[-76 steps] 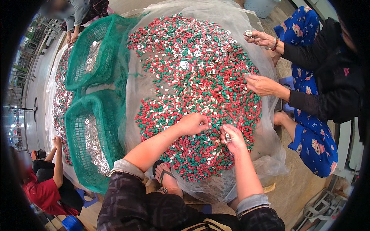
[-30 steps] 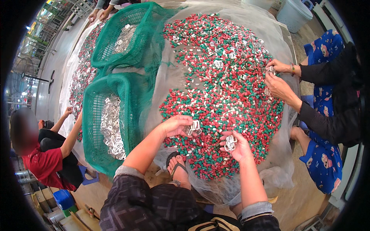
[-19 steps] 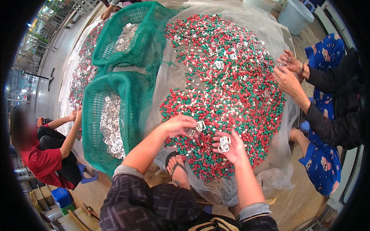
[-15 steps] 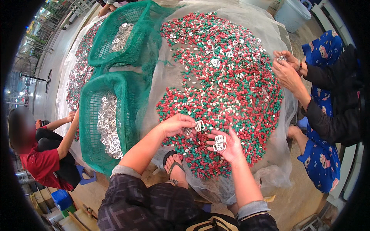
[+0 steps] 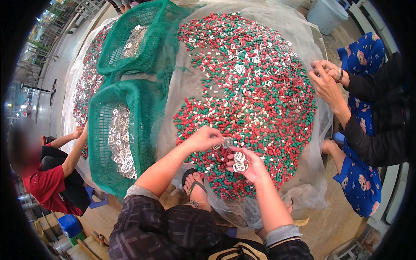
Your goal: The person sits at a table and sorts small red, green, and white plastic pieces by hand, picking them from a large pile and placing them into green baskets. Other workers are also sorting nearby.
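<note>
Low in the frame's centre, the left hand (image 5: 207,138) pinches a metal piece (image 5: 227,142) off the pellets (image 5: 260,99) while the right hand (image 5: 249,164) cups several clips (image 5: 238,161), so picking looks underway, next needing a drop into the basket (image 5: 117,143) at left.

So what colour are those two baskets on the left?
Green, both baskets, plain in the head view.
</note>
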Available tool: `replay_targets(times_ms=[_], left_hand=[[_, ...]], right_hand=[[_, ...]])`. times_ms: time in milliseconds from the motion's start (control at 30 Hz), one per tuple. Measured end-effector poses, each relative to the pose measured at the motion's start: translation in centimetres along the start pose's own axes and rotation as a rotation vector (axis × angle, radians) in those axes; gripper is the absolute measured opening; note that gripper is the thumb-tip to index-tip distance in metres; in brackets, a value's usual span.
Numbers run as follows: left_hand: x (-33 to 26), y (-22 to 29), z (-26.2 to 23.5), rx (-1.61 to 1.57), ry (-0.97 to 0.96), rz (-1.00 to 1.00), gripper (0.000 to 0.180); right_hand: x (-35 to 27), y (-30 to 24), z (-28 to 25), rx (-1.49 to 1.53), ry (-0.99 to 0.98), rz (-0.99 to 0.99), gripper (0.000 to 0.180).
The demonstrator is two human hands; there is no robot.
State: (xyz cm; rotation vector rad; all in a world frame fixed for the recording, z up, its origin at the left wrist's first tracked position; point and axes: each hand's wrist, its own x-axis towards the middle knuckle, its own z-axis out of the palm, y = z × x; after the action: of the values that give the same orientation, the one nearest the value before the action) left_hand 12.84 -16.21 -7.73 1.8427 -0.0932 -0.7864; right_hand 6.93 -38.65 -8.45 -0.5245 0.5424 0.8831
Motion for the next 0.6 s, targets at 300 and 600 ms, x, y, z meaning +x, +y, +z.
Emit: replay_targets(times_ms=[300,600], left_hand=[[-1.2,-4.0,-0.5,0.348,0.124,0.085,0.021],[-1.5,-4.1,2.3,0.546,0.226,-0.064,0.035]], right_hand=[[1.1,0.5,-0.8,-0.687,0.568,-0.337,0.007],[0.1,-0.9,-1.0,0.007,0.206,-0.205,0.020]])
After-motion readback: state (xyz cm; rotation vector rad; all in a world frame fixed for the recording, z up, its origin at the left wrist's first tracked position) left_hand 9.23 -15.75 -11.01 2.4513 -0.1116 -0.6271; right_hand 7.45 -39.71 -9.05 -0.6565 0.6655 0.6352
